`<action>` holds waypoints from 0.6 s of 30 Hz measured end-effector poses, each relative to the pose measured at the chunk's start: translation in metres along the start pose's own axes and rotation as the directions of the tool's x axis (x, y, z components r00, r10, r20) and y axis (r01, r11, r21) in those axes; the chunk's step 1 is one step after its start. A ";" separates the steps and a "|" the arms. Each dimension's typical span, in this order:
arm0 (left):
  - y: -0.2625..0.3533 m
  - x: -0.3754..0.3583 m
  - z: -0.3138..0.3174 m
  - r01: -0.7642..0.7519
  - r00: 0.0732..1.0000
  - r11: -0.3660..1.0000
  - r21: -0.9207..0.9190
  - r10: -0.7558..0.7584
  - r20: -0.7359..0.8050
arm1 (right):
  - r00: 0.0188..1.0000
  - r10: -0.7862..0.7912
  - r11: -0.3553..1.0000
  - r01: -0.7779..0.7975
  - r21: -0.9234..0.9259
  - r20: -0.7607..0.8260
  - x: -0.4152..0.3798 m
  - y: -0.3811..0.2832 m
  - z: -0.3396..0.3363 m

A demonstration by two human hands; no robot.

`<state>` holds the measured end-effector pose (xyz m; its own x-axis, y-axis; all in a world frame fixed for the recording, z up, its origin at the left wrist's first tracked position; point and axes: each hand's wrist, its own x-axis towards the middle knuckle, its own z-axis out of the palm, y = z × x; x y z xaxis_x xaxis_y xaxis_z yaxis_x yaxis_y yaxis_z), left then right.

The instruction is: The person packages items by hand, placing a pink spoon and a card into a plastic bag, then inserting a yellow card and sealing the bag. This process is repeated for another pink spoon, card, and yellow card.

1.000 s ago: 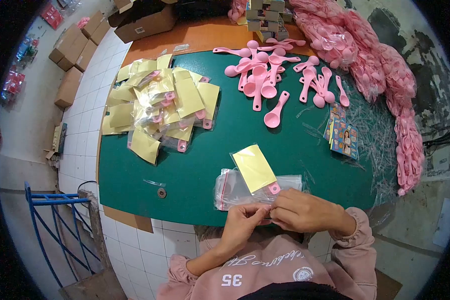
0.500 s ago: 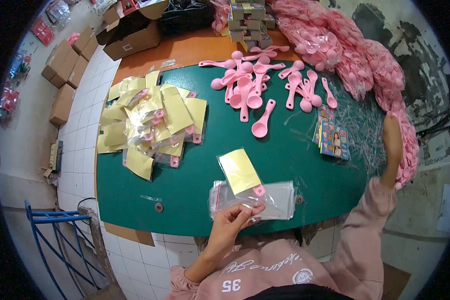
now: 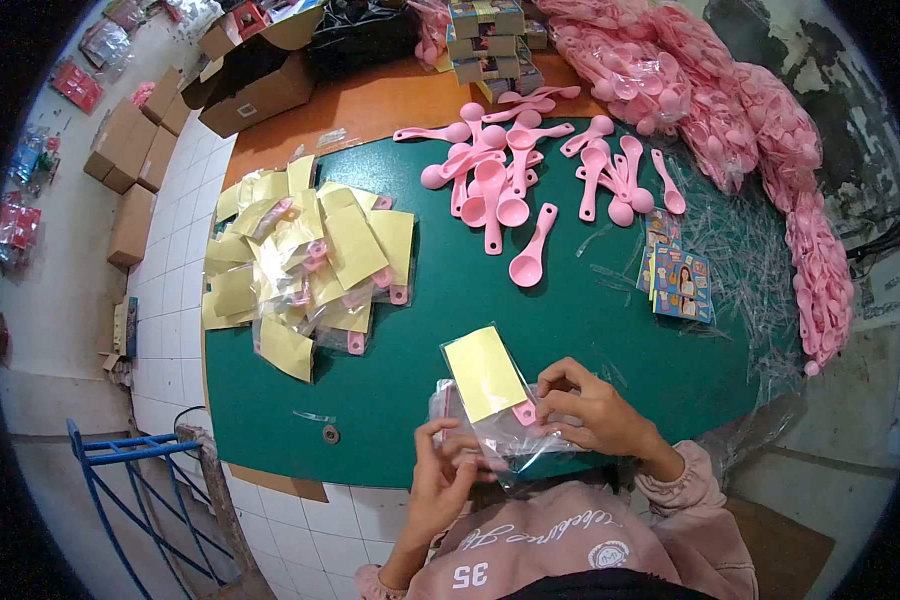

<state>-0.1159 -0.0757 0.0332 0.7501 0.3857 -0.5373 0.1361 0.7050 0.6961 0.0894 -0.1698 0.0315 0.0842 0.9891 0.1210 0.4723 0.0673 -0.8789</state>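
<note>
A clear plastic bag (image 3: pixel 517 462) holds a yellow card (image 3: pixel 485 375) and a pink spoon whose handle end (image 3: pixel 524 411) pokes out below the card. It lies over a stack of flat clear bags (image 3: pixel 442 402) at the table's near edge. My left hand (image 3: pixel 444 475) has its fingers curled on the bag's lower left side. On the other side, my right hand (image 3: pixel 598 412) pinches the bag's edge beside the spoon handle. The rest of that spoon is hidden behind the card.
A heap of filled bags with yellow cards (image 3: pixel 355 245) lies left on the green table (image 3: pixel 370 390). Loose pink spoons (image 3: pixel 490 195), printed cards (image 3: pixel 682 285) and plastic scraps (image 3: pixel 740 270) lie farther back and right. Large bags of spoons (image 3: pixel 710 120) line the right edge.
My right hand has come from the plastic scraps at the far right to the bag's right side. My left hand has moved slightly left and down along the bag.
</note>
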 end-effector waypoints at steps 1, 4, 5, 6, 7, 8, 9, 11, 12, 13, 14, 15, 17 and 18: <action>-0.004 0.001 0.008 -0.190 0.971 0.950 0.248 0.219 -0.097 | 1.000 0.030 0.999 -0.029 0.038 -0.004 -0.002 0.000 0.000; -0.001 0.002 0.011 -0.306 0.899 0.703 0.642 0.436 -0.048 | 0.996 0.088 0.989 -0.089 0.117 0.011 -0.005 0.002 0.000; 0.000 0.004 0.008 -0.303 0.895 0.584 0.753 0.446 0.015 | 0.993 0.113 0.982 -0.116 0.151 0.023 -0.005 0.003 0.000; 0.001 0.005 0.006 -0.300 0.892 0.449 0.842 0.445 0.081 | 0.993 0.115 0.981 -0.118 0.152 0.025 -0.005 0.003 0.000; 0.000 0.007 0.009 -0.265 0.901 0.545 0.795 0.434 0.003 | 0.991 0.136 0.976 -0.135 0.170 0.006 -0.005 0.004 0.001; -0.001 0.008 0.011 -0.264 0.902 0.546 0.795 0.431 0.003 | 0.987 0.157 0.970 -0.152 0.189 -0.013 -0.005 0.004 0.001; -0.002 0.008 0.011 -0.284 0.899 0.569 0.771 0.438 0.008 | 0.987 0.159 0.970 -0.154 0.190 -0.011 -0.007 0.005 0.004; -0.006 0.009 0.011 -0.302 0.895 0.592 0.747 0.447 0.008 | 0.873 0.474 0.702 -0.452 0.551 0.112 -0.012 0.008 0.011; -0.009 0.010 0.009 -0.284 0.903 0.641 0.713 0.429 -0.026 | 0.873 0.473 0.702 -0.452 0.551 0.115 -0.011 0.006 0.012; -0.011 0.011 0.008 -0.265 0.911 0.689 0.675 0.409 -0.059 | 0.856 0.507 0.679 -0.471 0.563 0.104 -0.009 0.002 0.013; -0.013 0.012 0.008 -0.264 0.911 0.690 0.674 0.408 -0.061 | 0.836 0.541 0.656 -0.489 0.575 0.094 -0.007 -0.001 0.014; -0.014 0.013 0.008 -0.272 0.902 0.705 0.655 0.424 -0.082 | 0.836 0.541 0.656 -0.490 0.574 0.094 -0.006 -0.003 0.015; -0.016 0.013 0.011 -0.279 0.892 0.721 0.635 0.439 -0.106 | 0.813 0.583 0.682 -0.488 0.545 0.000 -0.005 -0.005 0.019; -0.016 0.014 0.013 -0.237 0.892 0.801 0.550 0.403 -0.202 | 0.813 0.582 0.682 -0.488 0.545 0.001 -0.004 -0.006 0.020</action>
<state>-0.0988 -0.0897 0.0207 0.5934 0.7489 -0.2949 0.2871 0.1454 0.9468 0.0689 -0.1717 0.0267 0.3426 0.8436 -0.4135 -0.1974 -0.3657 -0.9096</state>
